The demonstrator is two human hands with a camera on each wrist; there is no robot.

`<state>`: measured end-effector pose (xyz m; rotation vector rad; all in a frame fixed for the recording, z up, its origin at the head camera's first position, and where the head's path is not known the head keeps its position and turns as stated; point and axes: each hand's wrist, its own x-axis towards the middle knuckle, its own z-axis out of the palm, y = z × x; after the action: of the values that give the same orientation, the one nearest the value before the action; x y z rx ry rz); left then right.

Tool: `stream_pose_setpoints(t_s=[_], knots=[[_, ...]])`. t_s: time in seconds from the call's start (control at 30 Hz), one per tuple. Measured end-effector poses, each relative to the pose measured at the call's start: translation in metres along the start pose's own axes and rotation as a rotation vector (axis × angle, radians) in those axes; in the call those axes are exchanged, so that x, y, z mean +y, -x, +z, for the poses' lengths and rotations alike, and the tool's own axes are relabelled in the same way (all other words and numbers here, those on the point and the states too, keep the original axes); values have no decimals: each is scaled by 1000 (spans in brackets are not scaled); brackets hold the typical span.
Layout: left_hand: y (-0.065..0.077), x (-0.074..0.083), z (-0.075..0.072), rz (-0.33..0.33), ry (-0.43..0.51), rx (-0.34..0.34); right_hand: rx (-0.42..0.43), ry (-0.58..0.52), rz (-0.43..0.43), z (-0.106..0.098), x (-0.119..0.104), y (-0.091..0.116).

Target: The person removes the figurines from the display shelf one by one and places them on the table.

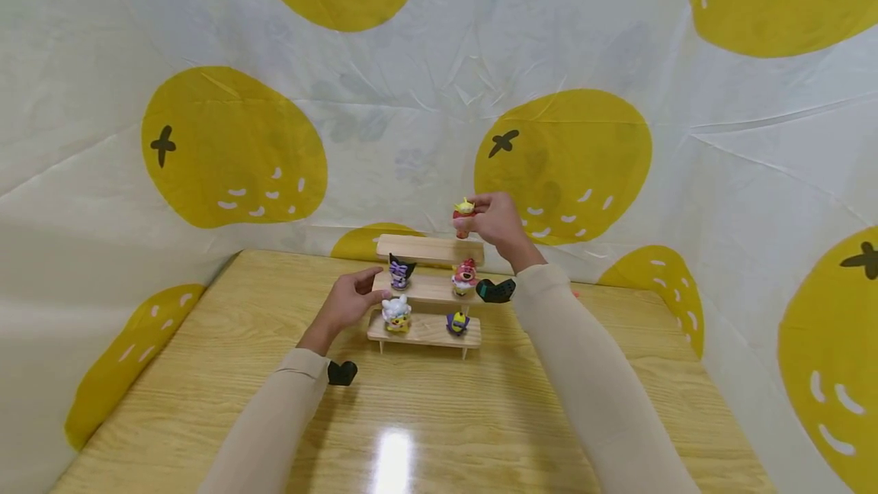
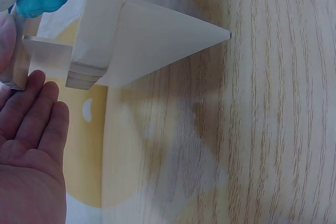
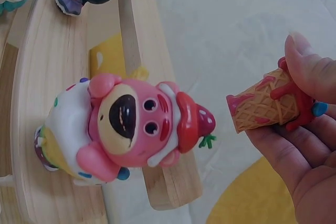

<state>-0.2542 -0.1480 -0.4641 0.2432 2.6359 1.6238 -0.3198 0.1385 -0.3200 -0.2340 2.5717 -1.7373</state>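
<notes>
My right hand (image 1: 499,221) pinches a small figurine (image 1: 463,218) with a yellow-green head above the right end of the top tier. In the right wrist view the figurine's waffle-cone base (image 3: 262,100) with red drips shows below the thumb. My left hand (image 1: 351,299) holds the left end of the three-tier wooden display stand (image 1: 425,332) at its middle tier, thumb and fingers on either side of the board. On that tier stand a black-and-purple figurine (image 1: 399,273) and a pink bear figurine (image 3: 139,119). A white-and-yellow figurine (image 1: 396,315) and a purple-and-yellow one (image 1: 457,322) occupy the bottom tier.
The stand sits on a wood-grain table (image 1: 425,410) near its back edge. A pale curtain (image 1: 405,113) printed with yellow fruit hangs behind and at both sides. Black wrist devices (image 1: 495,290) show at both cuffs. A small reddish thing lies right of the right cuff.
</notes>
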Motion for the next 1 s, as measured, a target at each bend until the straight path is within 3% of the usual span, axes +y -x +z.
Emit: stream_pose_setpoints(t_s=[1.0], knots=[[0, -1, 0, 7, 5, 6, 17, 25, 43, -22, 19, 5]])
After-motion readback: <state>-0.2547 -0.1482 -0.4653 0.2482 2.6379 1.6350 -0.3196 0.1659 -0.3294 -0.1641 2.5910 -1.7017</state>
